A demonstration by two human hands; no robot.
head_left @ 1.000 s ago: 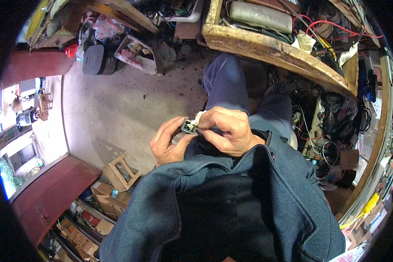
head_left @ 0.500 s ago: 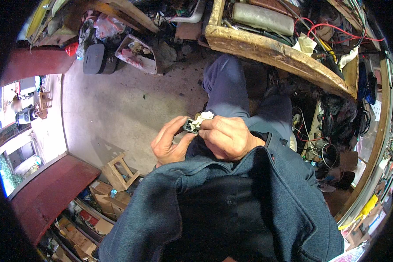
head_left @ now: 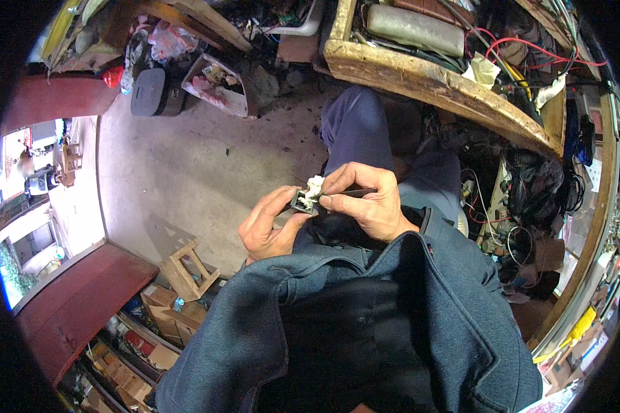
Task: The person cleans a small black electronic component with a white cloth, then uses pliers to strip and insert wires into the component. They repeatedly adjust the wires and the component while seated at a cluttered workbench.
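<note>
Between the thumb and fingers of my left hand (head_left: 269,224) is a small dark square part (head_left: 297,205) with a hollow, frame-like face. My right hand (head_left: 370,203) pinches a thin dark stick-like tool (head_left: 357,193); its exact kind does not show. A crumpled white wad (head_left: 315,186), like tissue or soft paper, sits at the tool's tip and against the inside of the square part. Both hands are close together in front of my jacket, above my legs. The tool's tip is hidden by the wad and fingers.
A worn wooden bench (head_left: 434,79) holding cables and tools stands ahead to the right. On the floor are a black case (head_left: 149,93) and an open box (head_left: 217,86). A small wooden stool (head_left: 188,270) is at the left, near a dark red panel (head_left: 89,303).
My right hand has turned and its fingers have straightened, bringing the thin dark tool into sight. The white wad has shifted slightly left. My left hand keeps its place with the square part.
</note>
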